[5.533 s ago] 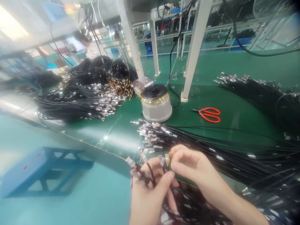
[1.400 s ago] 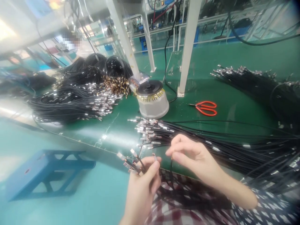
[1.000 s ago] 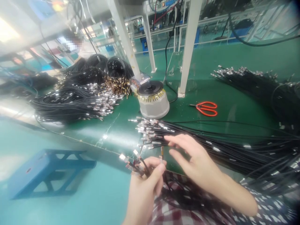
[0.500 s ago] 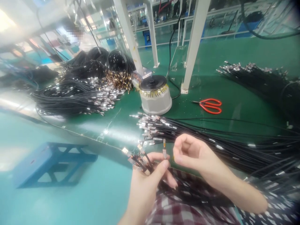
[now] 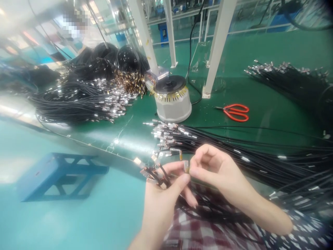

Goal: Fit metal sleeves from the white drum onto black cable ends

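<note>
My left hand (image 5: pixel 169 189) is closed around several black cables, whose metal plugs (image 5: pixel 151 170) fan out above the palm. Between its thumb and index finger stands one cable's plug (image 5: pixel 186 166), upright. My right hand (image 5: pixel 213 168) is pinched, its thumb and index fingertips against the side of that plug. A small bit of yellow tape shows at those fingertips, mostly hidden. Just behind, another plug with a yellow band (image 5: pixel 180 154) points up. The held cables run down across the checked cloth on my lap. A white round tape dispenser (image 5: pixel 173 107) carries short yellow strips round its black top.
A long bundle of black cables (image 5: pixel 223 146) lies right across the green table (image 5: pixel 208 119). Red-handled scissors (image 5: pixel 236 112) lie behind it. More cable heaps (image 5: pixel 78 102) are at left, another (image 5: pixel 291 80) at far right. White posts (image 5: pixel 220 45) rise behind. A blue stool (image 5: pixel 62 177) stands on the floor.
My right hand has moved left and now touches the plug at my left fingertips; before, there was a gap. The view has shifted slightly.
</note>
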Demonstrator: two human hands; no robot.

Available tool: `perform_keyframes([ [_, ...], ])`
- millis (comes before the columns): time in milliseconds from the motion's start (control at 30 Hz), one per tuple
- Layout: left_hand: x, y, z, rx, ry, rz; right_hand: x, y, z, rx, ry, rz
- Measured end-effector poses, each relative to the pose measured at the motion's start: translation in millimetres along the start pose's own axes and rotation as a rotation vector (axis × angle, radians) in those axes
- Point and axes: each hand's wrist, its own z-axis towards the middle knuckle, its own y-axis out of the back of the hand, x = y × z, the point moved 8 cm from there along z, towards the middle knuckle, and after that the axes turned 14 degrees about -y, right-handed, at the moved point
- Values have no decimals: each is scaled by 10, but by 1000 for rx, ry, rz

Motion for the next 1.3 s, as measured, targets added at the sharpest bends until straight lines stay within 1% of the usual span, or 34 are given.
perform_keyframes([
  [67,-8,-3,0,-9,2,4,22,48,-12,-42,27,-36],
  [133,-16,-11,7,-10,-4,-10,82,100,-39,-122,92,-162],
  [200,-21,-30,19,9,-8,-28,155,108,-72,-180,168,-302],
  [267,-22,-42,28,24,-11,-28,197,72,-90,-181,209,-376],
  [367,-22,-33,31,11,-15,-17,213,16,-92,-159,214,-402],
  [467,-12,-33,22,16,-8,-4,232,-14,-91,-159,225,-414],
  [667,40,-23,-5,9,53,-12,235,-52,-75,-129,232,-429],
  [867,51,-19,5,21,46,-7,235,-79,-61,-100,276,-449],
  [1033,95,-34,-3,83,69,-10,186,-108,-4,-37,219,-410],
  [1133,96,-29,2,74,82,-35,141,-68,26,-33,165,-344],
  [1300,88,-22,22,44,94,-44,68,100,24,-112,107,-213],
])
